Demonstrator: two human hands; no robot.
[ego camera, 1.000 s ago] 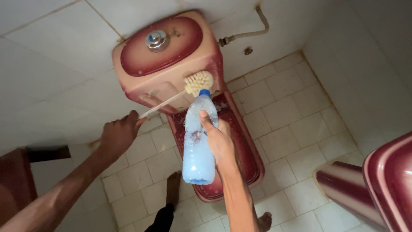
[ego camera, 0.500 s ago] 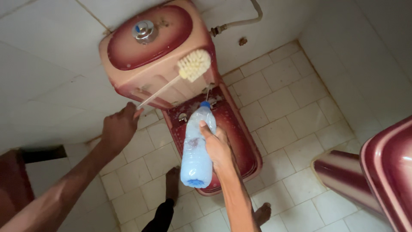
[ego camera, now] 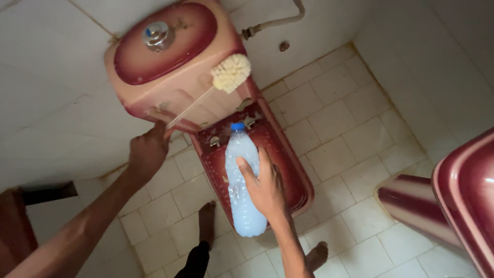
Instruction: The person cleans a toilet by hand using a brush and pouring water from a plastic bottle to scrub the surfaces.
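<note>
So the bottle is a clear plastic one with a blue cap, full of pale blue foamy liquid, and it's held over the closed toilet lid, cap pointing toward the cistern and base toward the person's feet. The right hand is wrapped around its middle from the right side, thumb across the front, fingers curled behind, a proper firm grip.

Up and to the left of that hand, the left hand is closed around the end of a thin pale handle. That's the toilet brush, and its cream bristle head sits against the front right corner of the cistern, just above the bottle cap. The handle runs diagonally from the left hand up to the bristles.

The cistern is pinkish with a dark red top panel and a chrome flush button in the middle of it, well beyond both hands. A hose comes off the wall just right of the cistern.

Below the hands you can see two bare feet on the tiled floor, one under the bottle and one beside the right forearm. Way off to the right of the right hand there's a dark red basin on its pedestal.
</note>
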